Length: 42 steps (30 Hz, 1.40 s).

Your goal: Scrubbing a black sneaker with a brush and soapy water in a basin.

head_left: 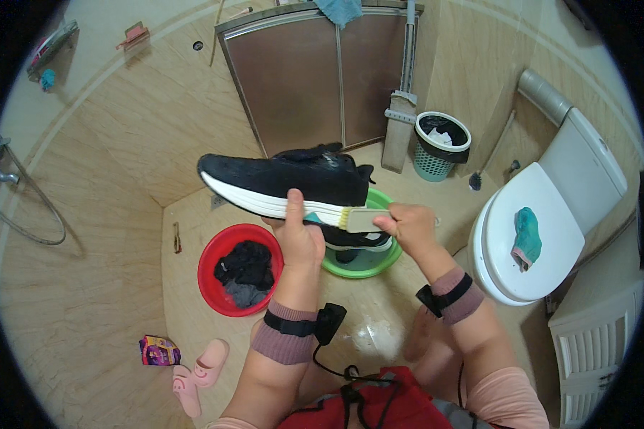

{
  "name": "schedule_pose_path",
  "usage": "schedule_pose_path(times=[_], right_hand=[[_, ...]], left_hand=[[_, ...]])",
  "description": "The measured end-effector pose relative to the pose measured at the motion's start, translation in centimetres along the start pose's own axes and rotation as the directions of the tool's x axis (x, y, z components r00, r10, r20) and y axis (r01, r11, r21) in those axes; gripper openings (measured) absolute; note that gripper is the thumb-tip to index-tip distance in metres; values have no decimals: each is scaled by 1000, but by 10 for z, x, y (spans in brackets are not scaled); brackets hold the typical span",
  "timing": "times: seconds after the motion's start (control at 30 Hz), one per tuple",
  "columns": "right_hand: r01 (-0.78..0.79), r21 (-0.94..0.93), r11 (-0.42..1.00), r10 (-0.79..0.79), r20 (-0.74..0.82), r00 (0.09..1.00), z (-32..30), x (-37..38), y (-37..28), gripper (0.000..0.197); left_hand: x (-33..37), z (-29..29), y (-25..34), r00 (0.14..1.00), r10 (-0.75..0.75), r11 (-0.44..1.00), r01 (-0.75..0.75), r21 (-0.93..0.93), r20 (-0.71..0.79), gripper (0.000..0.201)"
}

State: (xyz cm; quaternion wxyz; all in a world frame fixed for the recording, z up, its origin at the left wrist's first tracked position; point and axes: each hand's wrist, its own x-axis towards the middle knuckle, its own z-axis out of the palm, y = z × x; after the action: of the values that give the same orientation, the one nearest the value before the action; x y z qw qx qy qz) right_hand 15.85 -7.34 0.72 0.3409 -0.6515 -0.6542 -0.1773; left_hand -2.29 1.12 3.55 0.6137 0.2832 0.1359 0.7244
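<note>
A black sneaker (279,177) with a thick white sole is held up in front of me, toe pointing left. My left hand (300,239) is closed round its sole, with the thumb on the white sidewall. In my right hand (413,230) is a pale scrubbing brush (366,219), its yellowish bristles touching the sole near the heel. Below stands a green basin (365,270) with water in it. Another black shoe (368,242) with a white sole rests there, partly hidden by the brush and the held sneaker.
A red basin (206,289) holding dark cloth (247,268) stands left of the green one. Pink clogs (209,362) and a purple packet (159,350) lie at lower left. At right is a white toilet (504,247) with a teal glove-like item (527,236) on its lid; a bin (433,164) stands behind.
</note>
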Motion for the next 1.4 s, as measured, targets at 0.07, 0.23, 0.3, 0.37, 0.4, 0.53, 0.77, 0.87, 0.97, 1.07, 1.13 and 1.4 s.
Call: schedule_pose_path(times=[0.07,0.23,0.3,0.37,0.4,0.53,0.77,0.87,0.97,1.07,1.13,1.4], right_hand=[[-6,-7,1000,6,17,1000,0,-7,14,54],[-10,-81,997,13,35,999,3,-9,16,54],[0,-82,997,2,23,1000,3,-5,5,54],[5,-2,1000,-5,-22,1000,5,1,-14,55],[6,-1,1000,-6,-20,1000,5,4,-24,55],[-18,39,999,20,-65,998,7,6,-33,56],[-39,-65,997,39,-14,999,5,-2,8,55],[-50,-91,995,48,-19,999,-1,-1,10,54],[-25,-39,999,23,-38,999,1,2,-8,53],[5,-4,1000,-5,-41,999,1,3,-32,53],[-5,-3,1000,5,-29,1000,0,1,-26,55],[-43,-128,991,45,13,999,-12,2,33,56]], left_hand=[[7,-3,9,997,-74,988,75,-136,12,44],[16,-3,18,1000,-21,991,19,-135,-13,43],[11,-1,11,1000,-30,993,28,-118,-11,43],[5,-1,2,999,-36,997,35,-72,-9,45],[0,-2,-4,999,-35,997,34,-72,-12,45],[-17,4,-14,996,-92,995,91,43,2,50],[7,-7,12,988,-153,977,150,-149,-8,43],[8,-9,7,993,-111,990,108,-85,-26,42],[-15,1,-9,994,-106,994,105,18,19,46],[-28,5,-12,976,-211,972,203,121,57,48],[-24,0,-16,976,-201,973,188,136,86,49],[4,-12,0,980,-199,972,200,-121,22,42]])
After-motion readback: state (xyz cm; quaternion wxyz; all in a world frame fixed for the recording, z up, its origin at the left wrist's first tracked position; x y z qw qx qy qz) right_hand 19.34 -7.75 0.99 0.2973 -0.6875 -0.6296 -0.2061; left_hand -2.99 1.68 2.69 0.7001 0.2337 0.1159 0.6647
